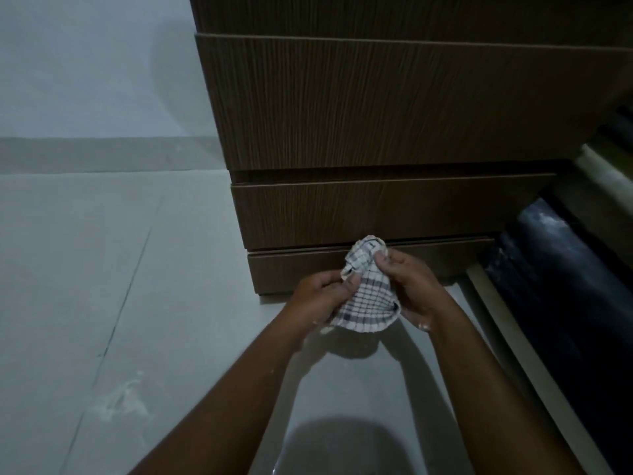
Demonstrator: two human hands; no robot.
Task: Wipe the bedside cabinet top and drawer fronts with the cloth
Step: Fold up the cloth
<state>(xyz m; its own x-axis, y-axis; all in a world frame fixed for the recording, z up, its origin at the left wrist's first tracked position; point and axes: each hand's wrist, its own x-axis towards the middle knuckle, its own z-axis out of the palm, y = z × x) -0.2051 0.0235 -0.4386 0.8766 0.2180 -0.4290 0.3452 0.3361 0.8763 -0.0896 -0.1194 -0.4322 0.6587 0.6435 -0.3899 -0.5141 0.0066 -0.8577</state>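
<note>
Before lowest drawer front (301, 269) | both hands (414, 286) bunch checked cloth (368, 299) | cabinet top cut off

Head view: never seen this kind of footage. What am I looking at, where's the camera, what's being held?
There is no machine here. A person wears one wide-angle camera on the head, pointing forward and down, so you see their own two bare arms reaching into the picture from the bottom. The left hand and right hand both grip a small checked cloth, bunched up between them in the air, above the pale tiled floor. Just beyond the hands stands the brown wood-grain bedside cabinet, showing stacked drawer fronts; the lowest drawer front is right behind the cloth. Its top is out of frame. On the right edge are dark shapes, too dim to identify.
</note>
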